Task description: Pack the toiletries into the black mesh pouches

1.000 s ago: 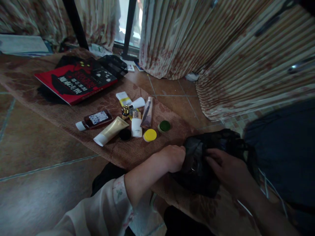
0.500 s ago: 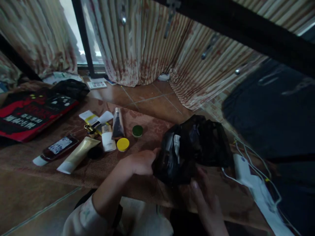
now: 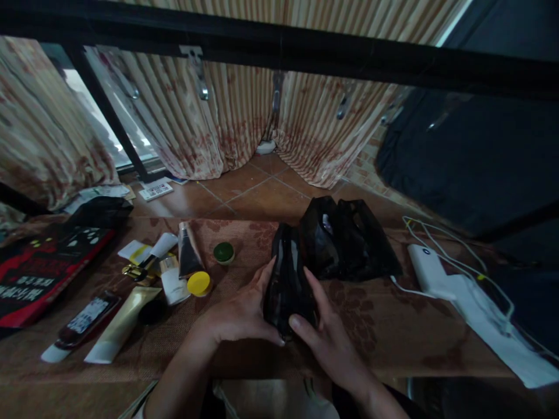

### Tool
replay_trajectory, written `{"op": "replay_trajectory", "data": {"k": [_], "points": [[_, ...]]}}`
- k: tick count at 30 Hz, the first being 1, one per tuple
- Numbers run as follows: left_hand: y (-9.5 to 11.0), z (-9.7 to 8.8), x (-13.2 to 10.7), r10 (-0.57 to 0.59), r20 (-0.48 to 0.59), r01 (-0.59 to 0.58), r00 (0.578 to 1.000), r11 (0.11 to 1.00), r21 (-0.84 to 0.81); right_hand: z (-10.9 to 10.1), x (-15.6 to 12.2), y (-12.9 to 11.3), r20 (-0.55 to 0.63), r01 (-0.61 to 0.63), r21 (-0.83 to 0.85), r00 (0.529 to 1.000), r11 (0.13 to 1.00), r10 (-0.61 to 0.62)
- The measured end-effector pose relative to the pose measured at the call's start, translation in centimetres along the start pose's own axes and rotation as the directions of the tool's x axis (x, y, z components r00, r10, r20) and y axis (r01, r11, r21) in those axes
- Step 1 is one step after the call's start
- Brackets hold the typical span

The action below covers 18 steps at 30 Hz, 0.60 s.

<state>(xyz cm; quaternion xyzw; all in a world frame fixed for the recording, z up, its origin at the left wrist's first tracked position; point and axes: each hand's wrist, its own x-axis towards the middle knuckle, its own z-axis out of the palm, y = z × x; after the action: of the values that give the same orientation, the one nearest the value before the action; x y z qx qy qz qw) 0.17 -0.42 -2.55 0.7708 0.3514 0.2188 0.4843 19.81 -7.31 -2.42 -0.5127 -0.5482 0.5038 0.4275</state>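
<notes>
My left hand [image 3: 242, 311] and my right hand [image 3: 325, 334] both clasp the near end of a black plastic bag [image 3: 323, 250] that lies on a brown patterned cloth [image 3: 384, 326]. The fingers of each hand wrap the bag's bunched, glossy lower part from either side. The rest of the bag spreads away from me towards the right. Left of my hands lie a yellow lid [image 3: 198, 283], a green lid [image 3: 223, 252] and several cosmetic tubes [image 3: 120, 326].
A red and black book [image 3: 30, 276] lies far left. A white power bank [image 3: 428, 269] with white cables [image 3: 454, 244] and a paper sit at the right. Striped curtains [image 3: 227, 128] hang behind, over a tiled floor. A black bar [image 3: 279, 52] crosses the top.
The camera has swung right and upward. The bag now lies flatter on the cloth, and my right hand has moved up from below to grip its near end alongside my left hand.
</notes>
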Motion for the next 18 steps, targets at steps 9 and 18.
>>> {"op": "replay_trajectory", "data": {"k": [9, 18], "points": [[0.8, 0.1, 0.2, -0.072, -0.016, 0.071, 0.997, 0.996, -0.057, 1.1, 1.7, 0.6, -0.033, 0.043, 0.068, 0.999, 0.997, -0.041], [0.6, 1.5, -0.3, -0.206, -0.069, 0.199, 0.976, 0.975, -0.094, 2.3, 2.2, 1.5, -0.132, 0.13, 0.133, 0.985, 0.983, -0.112]]}}
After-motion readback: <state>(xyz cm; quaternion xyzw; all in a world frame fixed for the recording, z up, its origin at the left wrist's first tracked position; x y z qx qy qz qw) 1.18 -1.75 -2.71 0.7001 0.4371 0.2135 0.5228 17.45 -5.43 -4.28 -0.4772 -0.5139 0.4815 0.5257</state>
